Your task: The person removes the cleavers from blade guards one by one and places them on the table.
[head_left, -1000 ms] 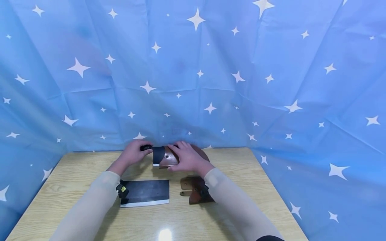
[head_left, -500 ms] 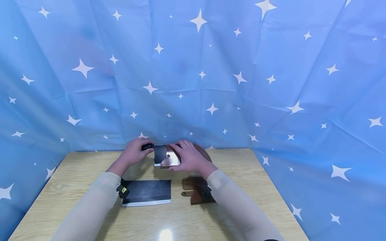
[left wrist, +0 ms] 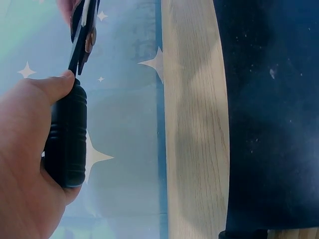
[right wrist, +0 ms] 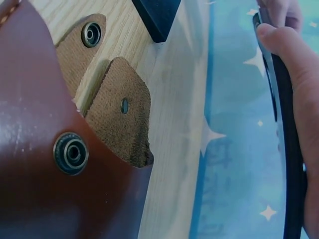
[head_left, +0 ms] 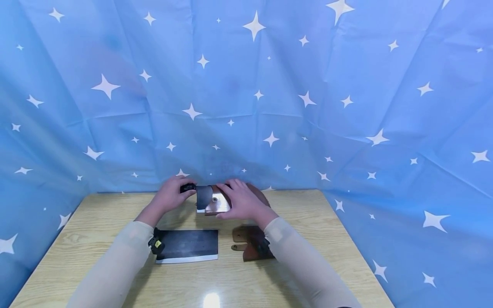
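Near the table's back edge, my left hand [head_left: 172, 194] grips the black handle [left wrist: 67, 134] of a cleaver. Its dark blade [head_left: 204, 197] shows beside the handle, partly inside a brown leather sheath [head_left: 217, 205] with a snap stud. My right hand [head_left: 243, 200] holds that sheath from the right, thumb on the near side; some fingers are hidden behind it. In front lies a second cleaver [head_left: 188, 244], its handle end covered by my left wrist. To its right rests a second leather sheath [head_left: 252, 252], partly under my right forearm, with snap straps [right wrist: 124, 109] loose.
The light wooden table [head_left: 304, 214] ends against a blue star-printed cloth [head_left: 246, 85], which hangs behind it and along the sides. Both forearms cross above the things lying in front. A light glare [head_left: 211, 300] falls on the near tabletop.
The view shifts slightly. Both hands keep their hold on the cleaver and sheath, and the glare on the sheath's face is brighter, as if it tilted a little.
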The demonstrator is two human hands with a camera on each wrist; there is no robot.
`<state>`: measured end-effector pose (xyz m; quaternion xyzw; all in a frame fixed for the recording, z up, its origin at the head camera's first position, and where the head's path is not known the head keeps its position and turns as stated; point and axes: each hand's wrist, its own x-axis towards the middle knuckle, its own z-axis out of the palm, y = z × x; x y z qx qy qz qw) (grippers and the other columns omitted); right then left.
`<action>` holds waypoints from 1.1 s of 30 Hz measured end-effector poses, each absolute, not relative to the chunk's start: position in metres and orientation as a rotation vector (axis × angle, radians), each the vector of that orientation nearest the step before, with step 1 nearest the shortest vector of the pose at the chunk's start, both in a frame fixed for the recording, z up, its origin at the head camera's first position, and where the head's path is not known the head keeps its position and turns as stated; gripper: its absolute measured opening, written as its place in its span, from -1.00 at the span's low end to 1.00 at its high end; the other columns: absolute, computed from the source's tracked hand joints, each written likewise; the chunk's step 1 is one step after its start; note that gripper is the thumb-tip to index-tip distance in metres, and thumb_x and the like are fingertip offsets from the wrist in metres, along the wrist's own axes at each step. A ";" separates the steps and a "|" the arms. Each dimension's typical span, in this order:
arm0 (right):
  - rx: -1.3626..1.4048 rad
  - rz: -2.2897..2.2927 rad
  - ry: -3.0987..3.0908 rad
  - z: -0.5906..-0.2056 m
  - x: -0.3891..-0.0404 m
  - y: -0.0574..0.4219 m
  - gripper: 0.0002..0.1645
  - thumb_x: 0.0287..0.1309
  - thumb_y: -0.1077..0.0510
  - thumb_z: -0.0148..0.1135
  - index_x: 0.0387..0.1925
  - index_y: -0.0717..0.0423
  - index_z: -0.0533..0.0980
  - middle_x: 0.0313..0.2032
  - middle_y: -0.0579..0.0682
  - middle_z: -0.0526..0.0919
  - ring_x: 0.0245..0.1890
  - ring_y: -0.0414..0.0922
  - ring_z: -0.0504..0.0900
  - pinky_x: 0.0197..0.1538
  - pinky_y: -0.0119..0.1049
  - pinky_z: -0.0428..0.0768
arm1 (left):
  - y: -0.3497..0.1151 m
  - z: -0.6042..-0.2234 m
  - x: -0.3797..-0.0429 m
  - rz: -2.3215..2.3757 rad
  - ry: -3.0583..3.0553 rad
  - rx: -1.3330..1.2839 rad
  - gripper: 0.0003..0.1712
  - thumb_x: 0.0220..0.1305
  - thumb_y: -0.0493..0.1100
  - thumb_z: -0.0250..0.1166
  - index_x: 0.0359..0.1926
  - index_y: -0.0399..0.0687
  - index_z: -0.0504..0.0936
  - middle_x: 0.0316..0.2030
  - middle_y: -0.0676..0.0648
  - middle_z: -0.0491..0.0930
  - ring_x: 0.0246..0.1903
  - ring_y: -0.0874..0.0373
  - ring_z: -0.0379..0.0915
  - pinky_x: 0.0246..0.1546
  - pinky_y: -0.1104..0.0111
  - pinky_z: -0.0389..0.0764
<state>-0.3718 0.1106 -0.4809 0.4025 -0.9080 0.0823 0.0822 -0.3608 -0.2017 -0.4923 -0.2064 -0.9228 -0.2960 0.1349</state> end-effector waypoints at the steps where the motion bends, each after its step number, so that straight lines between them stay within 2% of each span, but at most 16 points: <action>1: 1.203 0.242 -2.711 -0.481 -0.372 0.111 0.33 0.09 -0.59 0.50 0.72 -0.10 0.28 0.38 -0.02 0.44 0.35 -0.02 0.38 0.43 0.01 0.46 | -0.201 -0.492 -0.360 -0.858 -2.670 -0.603 -0.58 0.50 -0.06 0.52 0.26 -0.12 0.79 0.17 -0.25 0.74 0.12 -0.29 0.61 0.18 -0.22 0.59; 7: 1.206 0.201 -2.698 -0.480 -0.373 0.112 0.34 0.10 -0.65 0.43 0.71 -0.09 0.28 0.37 -0.03 0.44 0.31 -0.04 0.39 0.39 -0.05 0.47 | -0.201 -0.492 -0.360 -0.849 -2.665 -0.613 -0.59 0.50 -0.05 0.52 0.24 -0.12 0.80 0.13 -0.21 0.76 0.09 -0.25 0.61 0.15 -0.19 0.60; 17: 1.194 0.229 -2.704 -0.477 -0.371 0.112 0.33 0.08 -0.66 0.45 0.71 -0.16 0.28 0.41 -0.08 0.42 0.32 -0.08 0.38 0.41 -0.06 0.47 | -0.201 -0.490 -0.358 -0.850 -2.678 -0.589 -0.58 0.51 -0.04 0.51 0.25 -0.11 0.80 0.15 -0.24 0.74 0.11 -0.27 0.60 0.13 -0.19 0.61; 24: 1.220 0.240 -2.691 -0.477 -0.372 0.111 0.34 0.08 -0.63 0.49 0.72 -0.13 0.27 0.43 -0.06 0.43 0.37 -0.04 0.40 0.45 0.00 0.46 | -0.202 -0.488 -0.356 -0.852 -2.665 -0.588 -0.62 0.49 -0.09 0.52 0.22 -0.13 0.80 0.13 -0.24 0.75 0.13 -0.29 0.61 0.17 -0.22 0.58; 33: 1.208 0.238 -2.717 -0.479 -0.374 0.112 0.31 0.10 -0.66 0.46 0.72 -0.21 0.26 0.42 -0.08 0.42 0.38 -0.06 0.38 0.48 0.04 0.44 | -0.202 -0.486 -0.355 -0.857 -2.676 -0.566 -0.61 0.50 -0.09 0.51 0.24 -0.13 0.79 0.12 -0.24 0.75 0.13 -0.29 0.61 0.17 -0.22 0.58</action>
